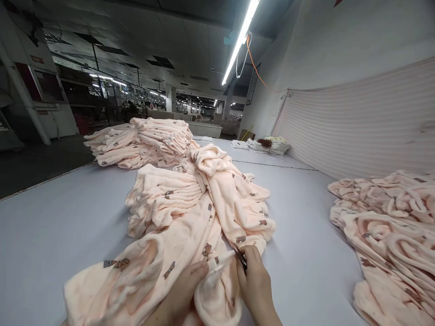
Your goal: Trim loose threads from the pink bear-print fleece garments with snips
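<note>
A pale pink plush garment [183, 231] with small printed figures lies spread toward me on the table. My left hand [186, 280] is closed on the garment near its hem, thumb on top of the cloth. In my right hand [255, 280] is a pair of dark thread snips [240, 258], fingers wrapped round them. Their blade tips point up and left, against the pulled-out edge of cloth between my hands. Part of my left fingers is hidden under the fabric.
A folded stack of similar pink garments [146, 140] stands at the back left. Another heap [394, 235] lies at the right. Bundles of labels or papers [272, 145] rest at the far edge of the white table [299, 226]. A striped cloth [360, 117] hangs along the wall.
</note>
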### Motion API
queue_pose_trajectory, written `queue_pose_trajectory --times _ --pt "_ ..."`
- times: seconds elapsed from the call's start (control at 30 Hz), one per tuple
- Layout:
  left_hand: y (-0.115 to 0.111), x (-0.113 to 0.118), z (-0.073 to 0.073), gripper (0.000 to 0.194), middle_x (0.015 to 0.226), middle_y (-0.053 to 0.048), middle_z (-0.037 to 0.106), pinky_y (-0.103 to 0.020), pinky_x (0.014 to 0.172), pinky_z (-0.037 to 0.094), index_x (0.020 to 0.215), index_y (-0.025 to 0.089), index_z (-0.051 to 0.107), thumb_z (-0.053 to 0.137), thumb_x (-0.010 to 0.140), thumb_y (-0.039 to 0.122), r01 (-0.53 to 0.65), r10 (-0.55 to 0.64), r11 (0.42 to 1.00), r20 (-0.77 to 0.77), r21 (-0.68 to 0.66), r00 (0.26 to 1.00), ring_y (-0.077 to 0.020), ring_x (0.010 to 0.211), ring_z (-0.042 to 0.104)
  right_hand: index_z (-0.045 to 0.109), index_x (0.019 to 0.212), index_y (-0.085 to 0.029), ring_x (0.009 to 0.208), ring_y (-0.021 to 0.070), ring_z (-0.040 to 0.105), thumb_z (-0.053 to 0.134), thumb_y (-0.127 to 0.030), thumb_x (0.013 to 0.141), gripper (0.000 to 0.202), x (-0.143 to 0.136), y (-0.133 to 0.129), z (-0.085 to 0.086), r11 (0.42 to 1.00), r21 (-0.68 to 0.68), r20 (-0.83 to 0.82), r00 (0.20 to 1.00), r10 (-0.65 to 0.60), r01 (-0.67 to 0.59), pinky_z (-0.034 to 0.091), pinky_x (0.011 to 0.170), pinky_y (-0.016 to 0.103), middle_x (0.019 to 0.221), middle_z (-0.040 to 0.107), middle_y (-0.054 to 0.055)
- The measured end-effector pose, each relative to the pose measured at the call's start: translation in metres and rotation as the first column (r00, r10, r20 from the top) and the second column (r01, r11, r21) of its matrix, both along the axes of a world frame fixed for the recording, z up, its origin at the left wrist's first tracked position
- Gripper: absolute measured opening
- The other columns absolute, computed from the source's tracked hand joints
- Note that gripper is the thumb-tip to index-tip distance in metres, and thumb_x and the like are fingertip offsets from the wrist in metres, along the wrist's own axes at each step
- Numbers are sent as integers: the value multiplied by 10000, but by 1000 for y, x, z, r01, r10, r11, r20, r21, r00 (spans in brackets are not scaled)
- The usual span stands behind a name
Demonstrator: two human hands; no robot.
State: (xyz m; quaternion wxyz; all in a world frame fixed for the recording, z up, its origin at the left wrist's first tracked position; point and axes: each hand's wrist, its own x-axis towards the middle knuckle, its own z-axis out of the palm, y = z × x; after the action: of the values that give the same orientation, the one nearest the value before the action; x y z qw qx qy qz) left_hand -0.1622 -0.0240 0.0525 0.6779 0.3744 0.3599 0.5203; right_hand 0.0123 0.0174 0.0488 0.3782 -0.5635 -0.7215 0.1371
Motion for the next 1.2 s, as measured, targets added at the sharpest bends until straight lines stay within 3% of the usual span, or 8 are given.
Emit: queue_pose_trajectory --times 0.13,0.23,0.37,0.47,0.73,0.87,1.0,1.2 --pt "2 -1 1 285 916 -114 738 -406 938 416 926 120 725 535 842 315 9 39 992 364 -129 931 -283 969 632 614 904 -247 819 185 608 542 -264 851 91 0 -7 5 976 -54 -106 973 204 -210 484 697 250 877 595 28" --pt "3 -3 -1 280 943 -122 741 -426 986 395 956 106 725 511 862 259 69 -13 992 446 -110 895 -286 1027 623 666 1012 -258 810 181 624 568 -304 851 194 -3 -17 6 954 -65 -193 942 274 -291 485 701 238 871 621 25" --pt "3 -5 0 269 976 -117 738 -420 1006 382 988 109 719 505 870 223 70 -49 997 426 -34 904 -271 1033 622 701 950 -269 763 184 637 560 -298 856 173 -14 -23 10 963 -87 -150 959 242 -256 463 665 246 845 651 21" --pt "2 -5 5 274 954 -120 738 -428 996 388 983 114 719 533 852 268 53 -27 997 392 -57 919 -279 1003 634 720 889 -268 718 185 622 526 -323 884 202 -15 -21 11 966 -119 -136 967 214 -230 444 633 255 789 645 23" --pt "-2 -4 6 292 953 -121 733 -408 972 394 971 112 713 512 866 295 130 -91 989 417 -67 904 -278 998 635 729 933 -248 742 192 612 563 -399 868 233 -5 -20 16 920 -257 -151 952 266 -298 442 655 253 795 641 32" --pt "-2 -7 3 279 920 -117 740 -406 983 383 974 98 710 509 870 261 85 -54 995 398 -59 916 -273 1002 633 738 916 -244 716 186 602 538 -399 887 255 -10 -20 19 925 -236 -189 948 256 -296 432 644 247 766 634 32" --pt "-1 -7 1 278 884 -112 747 -421 989 381 987 106 711 506 869 252 136 -92 989 457 -62 884 -276 988 644 741 930 -241 710 186 598 563 -423 868 262 -7 -17 15 913 -227 -224 931 289 -338 435 641 248 767 635 34" --pt "-1 -6 5 270 884 -121 749 -413 966 402 970 102 720 540 858 268 111 -71 991 400 -77 914 -280 977 643 715 997 -266 740 187 631 563 -387 861 237 -4 -22 11 939 -214 -176 957 232 -268 463 657 248 799 651 21"
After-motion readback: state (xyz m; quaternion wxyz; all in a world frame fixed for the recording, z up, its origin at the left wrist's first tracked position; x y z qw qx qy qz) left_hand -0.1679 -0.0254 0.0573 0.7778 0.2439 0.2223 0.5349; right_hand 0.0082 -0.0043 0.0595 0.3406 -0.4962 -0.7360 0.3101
